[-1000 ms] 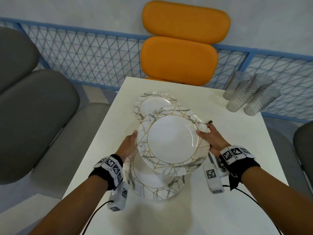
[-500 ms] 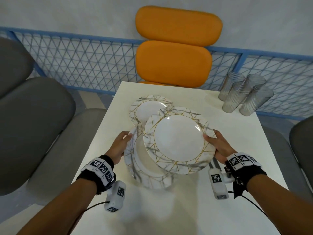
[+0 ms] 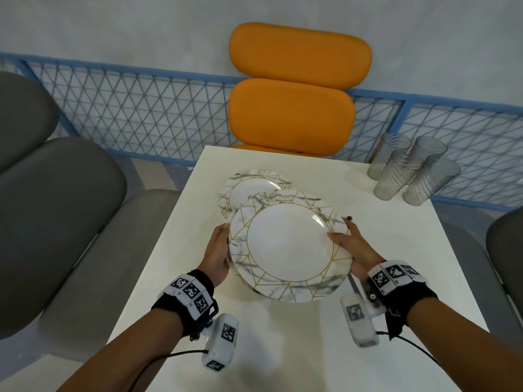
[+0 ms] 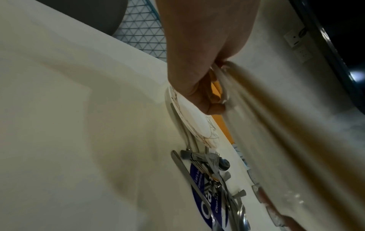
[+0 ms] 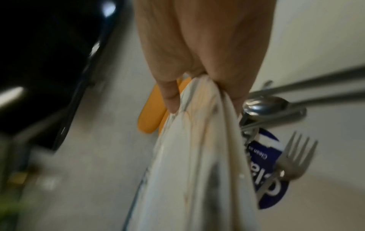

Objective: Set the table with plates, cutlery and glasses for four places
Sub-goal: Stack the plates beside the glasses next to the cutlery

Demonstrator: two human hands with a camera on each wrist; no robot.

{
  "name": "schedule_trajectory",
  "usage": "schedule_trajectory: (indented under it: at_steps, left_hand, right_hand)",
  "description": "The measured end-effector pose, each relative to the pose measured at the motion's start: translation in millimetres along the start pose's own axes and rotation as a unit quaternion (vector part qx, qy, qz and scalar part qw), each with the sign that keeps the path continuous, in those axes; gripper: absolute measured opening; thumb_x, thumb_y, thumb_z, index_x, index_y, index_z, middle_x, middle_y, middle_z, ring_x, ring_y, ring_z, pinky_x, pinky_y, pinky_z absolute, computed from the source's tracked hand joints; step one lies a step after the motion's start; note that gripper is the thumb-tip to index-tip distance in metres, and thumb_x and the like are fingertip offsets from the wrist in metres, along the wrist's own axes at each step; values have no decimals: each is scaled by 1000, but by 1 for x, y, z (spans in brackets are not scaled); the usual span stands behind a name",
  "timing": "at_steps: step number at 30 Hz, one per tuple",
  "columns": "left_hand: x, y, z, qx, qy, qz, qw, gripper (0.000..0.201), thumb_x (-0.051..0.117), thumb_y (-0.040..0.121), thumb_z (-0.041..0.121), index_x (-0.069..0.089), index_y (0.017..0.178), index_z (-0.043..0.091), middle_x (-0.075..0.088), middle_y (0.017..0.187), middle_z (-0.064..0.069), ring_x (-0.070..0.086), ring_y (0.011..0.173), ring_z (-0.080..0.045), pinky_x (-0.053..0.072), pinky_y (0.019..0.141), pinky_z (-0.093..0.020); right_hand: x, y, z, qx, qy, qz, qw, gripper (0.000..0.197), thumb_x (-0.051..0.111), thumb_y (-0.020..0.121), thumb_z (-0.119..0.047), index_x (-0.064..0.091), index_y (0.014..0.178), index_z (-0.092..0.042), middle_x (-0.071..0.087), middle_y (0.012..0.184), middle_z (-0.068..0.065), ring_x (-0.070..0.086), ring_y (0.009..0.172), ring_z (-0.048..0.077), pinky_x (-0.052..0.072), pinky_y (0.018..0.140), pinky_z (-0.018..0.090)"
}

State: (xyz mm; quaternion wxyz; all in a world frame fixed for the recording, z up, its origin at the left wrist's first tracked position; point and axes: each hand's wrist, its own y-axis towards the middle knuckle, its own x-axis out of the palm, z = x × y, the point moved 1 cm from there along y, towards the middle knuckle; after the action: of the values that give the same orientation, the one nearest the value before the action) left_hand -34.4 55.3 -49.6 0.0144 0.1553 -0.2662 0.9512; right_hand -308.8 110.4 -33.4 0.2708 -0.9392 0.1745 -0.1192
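Both hands hold marbled white plates with gold lines (image 3: 288, 247) above the white table (image 3: 283, 349); a second rim shows just under the top one. My left hand (image 3: 219, 250) grips the left rim, fingers curled beneath (image 4: 209, 100). Across from it, my right hand (image 3: 346, 244) grips the right rim, thumb on top (image 5: 169, 96). Another matching plate (image 3: 254, 190) lies flat on the table's far left. Several ribbed glasses (image 3: 410, 171) stand at the far right corner. A cutlery pile (image 4: 213, 170) with a fork (image 5: 296, 156) lies on a blue sticker, mostly hidden under the plates in the head view.
An orange chair (image 3: 294, 114) stands at the table's far end before a blue mesh railing (image 3: 135, 114). Grey chairs flank the left (image 3: 56, 210) and right (image 3: 506, 250) sides. Bare tabletop stretches along the near edge.
The top plate, held off to the right by my right hand half a second ago, is back over the lower plate. My left hand now grips the rims at the left.
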Motion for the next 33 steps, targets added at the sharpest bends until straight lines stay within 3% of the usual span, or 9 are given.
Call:
schedule_trajectory:
  at_steps: [5, 7, 11, 16, 20, 24, 27, 30, 33]
  left_hand:
    - [10, 13, 8, -33, -6, -28, 999, 39, 38, 98, 34, 55, 126, 14, 65, 121, -12, 62, 111, -31, 48, 96, -50]
    - [16, 20, 14, -44, -20, -66, 997, 44, 35, 98, 40, 58, 126, 16, 66, 120, -11, 63, 111, -29, 52, 92, -46]
    - [23, 43, 23, -76, 25, -107, 991, 52, 30, 98, 50, 55, 129, 17, 63, 126, -8, 58, 118, -28, 44, 102, -44]
    - [10, 90, 24, -23, 327, 40, 944, 59, 46, 96, 33, 22, 147, 12, 29, 152, -13, 33, 137, -31, 30, 110, -39]
    - [-3, 119, 9, -65, 239, 66, 967, 78, 54, 93, 24, 2, 150, 8, 24, 153, -20, 39, 131, -33, 33, 109, -42]
    - [-3, 127, 4, -63, 56, 74, 994, 46, 50, 96, 14, 35, 137, -2, 48, 115, -19, 52, 77, -17, 48, 72, -25]
    - [6, 116, 13, -33, 21, 42, 998, 9, 43, 97, 7, 51, 93, 5, 55, 99, -16, 56, 76, -20, 52, 65, -27]
    - [13, 99, 19, 1, 4, 9, 1000, 4, 45, 98, 9, 48, 99, 10, 60, 91, -10, 58, 74, -20, 56, 58, -24]
    - [13, 79, 21, 20, 5, -27, 999, 12, 46, 98, 14, 53, 106, 12, 65, 94, -7, 62, 78, -20, 54, 70, -30]
  right_hand:
    - [-4, 0, 2, 62, 33, -72, 995, 43, 62, 82, -11, 56, 124, -1, 69, 110, 19, 69, 97, 32, 58, 79, 44]
    - [-4, 4, 3, 34, 30, -65, 997, 40, 61, 83, -7, 58, 122, -5, 69, 110, 17, 69, 97, 31, 58, 78, 43]
    - [-4, 13, -2, -38, 70, -26, 996, 40, 61, 81, 0, 59, 120, -11, 69, 110, 15, 70, 94, 28, 58, 68, 38]
    - [-19, 26, -9, -60, 100, 47, 992, 43, 63, 79, 0, 56, 122, -6, 65, 115, 19, 65, 99, 34, 57, 75, 41]
    - [-31, 37, -8, -57, 154, 89, 982, 53, 67, 76, -1, 53, 126, -9, 63, 121, 16, 62, 107, 33, 56, 80, 45]
    - [-33, 42, -7, -54, 182, 92, 978, 69, 76, 62, -8, 54, 127, -14, 65, 119, 13, 66, 100, 29, 59, 66, 39]
    - [-32, 46, -9, -58, 188, 84, 977, 62, 72, 69, -7, 53, 128, -15, 64, 120, 12, 64, 103, 29, 60, 71, 42]
    - [-27, 49, -11, -63, 183, 74, 978, 49, 63, 81, -5, 53, 128, -15, 64, 120, 12, 62, 107, 31, 58, 75, 45]
    - [-20, 49, -13, -62, 169, 67, 981, 51, 67, 77, -8, 54, 126, -16, 64, 120, 13, 62, 108, 33, 54, 85, 47]
